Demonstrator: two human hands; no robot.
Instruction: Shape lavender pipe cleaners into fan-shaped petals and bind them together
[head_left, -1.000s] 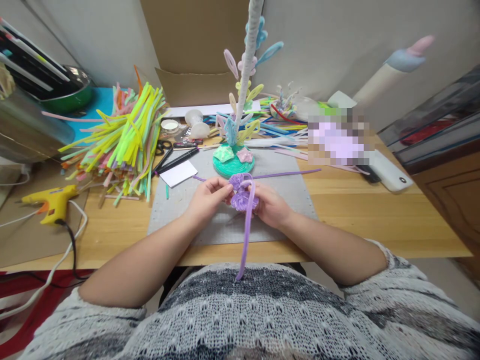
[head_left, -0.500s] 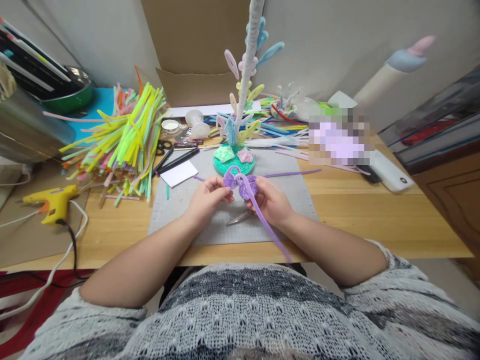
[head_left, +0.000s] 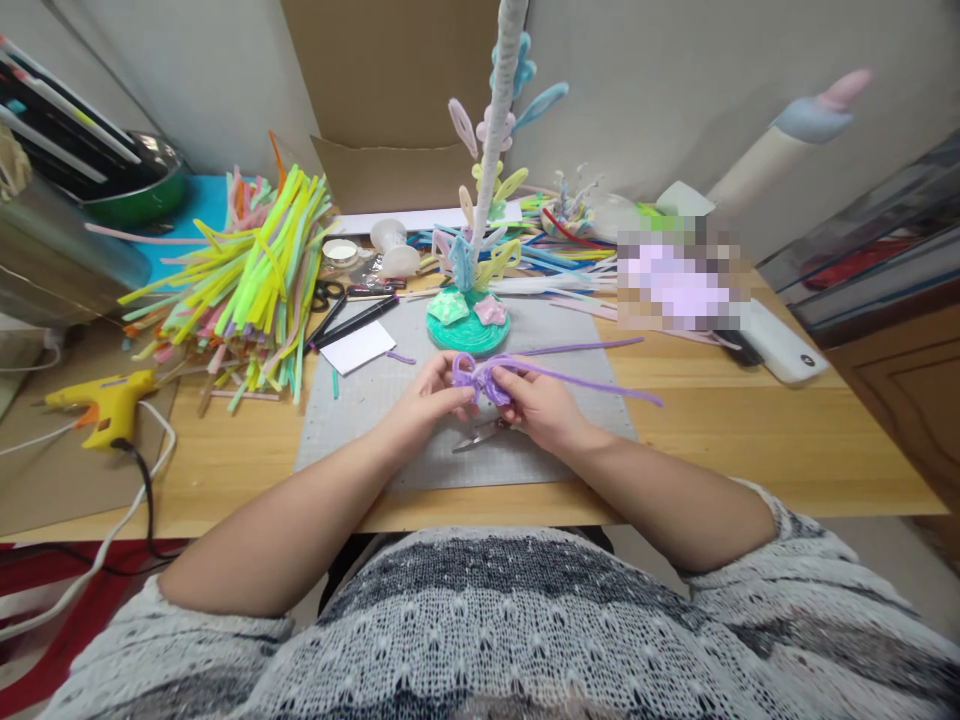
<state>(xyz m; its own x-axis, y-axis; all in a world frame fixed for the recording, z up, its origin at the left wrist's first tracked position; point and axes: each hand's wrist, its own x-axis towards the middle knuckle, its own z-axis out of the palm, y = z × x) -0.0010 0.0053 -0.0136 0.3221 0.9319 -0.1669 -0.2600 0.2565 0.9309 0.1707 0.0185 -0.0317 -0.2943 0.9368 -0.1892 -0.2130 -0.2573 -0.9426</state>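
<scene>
Between my two hands is a purple pipe-cleaner bow (head_left: 480,382), looped and twisted at its middle, with a long loose end reaching right over the mat. My left hand (head_left: 426,402) pinches its left side with thumb and fingers. The bow's right loops are gripped by my right hand (head_left: 541,405), thumb on top. Under the hands, scissors (head_left: 480,436) lie on the grey cutting mat (head_left: 420,465), their handles hidden by my right hand. Just beyond stands a white-wrapped stem (head_left: 491,160) with pastel pipe-cleaner flowers, on a round green base (head_left: 466,338).
At left lie a big bundle of pipe cleaners (head_left: 262,280) and a yellow glue gun (head_left: 105,405) with its cord. A white card (head_left: 358,348), black pens (head_left: 352,322) and a spool (head_left: 396,248) sit left of the base. A white device (head_left: 780,345) rests at right.
The bow has turned in my hands: its loose end, which hung down toward me, now points right. My left fingers have moved right, closer onto the bow.
</scene>
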